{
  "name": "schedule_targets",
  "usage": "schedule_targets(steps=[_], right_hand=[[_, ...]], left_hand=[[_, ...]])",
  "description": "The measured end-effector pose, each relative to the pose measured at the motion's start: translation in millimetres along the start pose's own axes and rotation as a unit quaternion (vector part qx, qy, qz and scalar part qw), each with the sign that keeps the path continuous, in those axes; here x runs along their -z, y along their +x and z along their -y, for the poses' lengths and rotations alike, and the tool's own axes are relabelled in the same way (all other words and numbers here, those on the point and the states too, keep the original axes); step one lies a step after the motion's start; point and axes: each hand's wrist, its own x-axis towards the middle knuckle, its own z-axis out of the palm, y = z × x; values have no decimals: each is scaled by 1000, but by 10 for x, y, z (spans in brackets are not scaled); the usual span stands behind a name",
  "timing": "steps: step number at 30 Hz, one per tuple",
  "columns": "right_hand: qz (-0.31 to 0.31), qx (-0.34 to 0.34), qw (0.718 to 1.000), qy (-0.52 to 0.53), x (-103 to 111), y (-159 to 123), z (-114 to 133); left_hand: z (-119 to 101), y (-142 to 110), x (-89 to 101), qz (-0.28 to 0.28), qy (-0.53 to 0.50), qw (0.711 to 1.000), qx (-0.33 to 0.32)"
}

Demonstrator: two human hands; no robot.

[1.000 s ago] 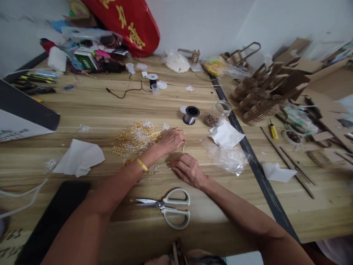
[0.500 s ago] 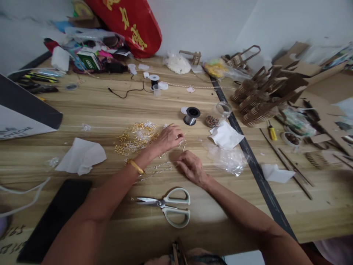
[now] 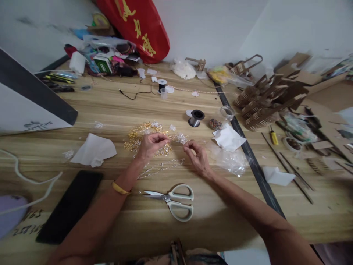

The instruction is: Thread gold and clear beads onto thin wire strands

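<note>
My left hand (image 3: pixel 151 147) is above the near side of a pile of gold and silver jewelry findings (image 3: pixel 135 134), thumb and fingers pinched. My right hand (image 3: pixel 198 157) faces it a short way to the right, its thumb and forefinger also pinched. Whatever is in either pinch is too small to make out. Between and just beyond them lies a small heap of silver pins (image 3: pixel 181 138). A thin silver chain (image 3: pixel 161 168) lies doubled on the table below both hands, touched by neither. Nearer to me are scissors (image 3: pixel 168 198) with pale handles, blades spread.
A wire spool (image 3: pixel 196 118), a glass jar (image 3: pixel 226 113) with beads and clear plastic bags (image 3: pixel 231 160) sit to the right. White paper (image 3: pixel 95 151) and a black phone-like slab (image 3: pixel 70 206) are on the left. Small woven baskets (image 3: pixel 256 106) stand at the far right.
My left hand has drawn back left from the silver pins, uncovering them. My right hand has moved up off the chain, which now lies free. The view has shifted left.
</note>
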Motion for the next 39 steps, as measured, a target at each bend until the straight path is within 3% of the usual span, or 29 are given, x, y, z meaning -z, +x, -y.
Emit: schedule_targets(steps=[5, 11, 20, 39], right_hand=[[-11, 87, 996, -28, -177, 204, 86], [-14, 163, 985, -57, -441, 286, 27], [3, 255, 958, -128, -440, 238, -182], [-5, 271, 951, -150, -444, 285, -246]], left_hand=[[134, -49, 5, 1, -65, 997, 29], [241, -37, 41, -8, -77, 996, 33], [211, -64, 94, -13, -47, 998, 48], [194, -73, 81, 0, -3, 1000, 28]])
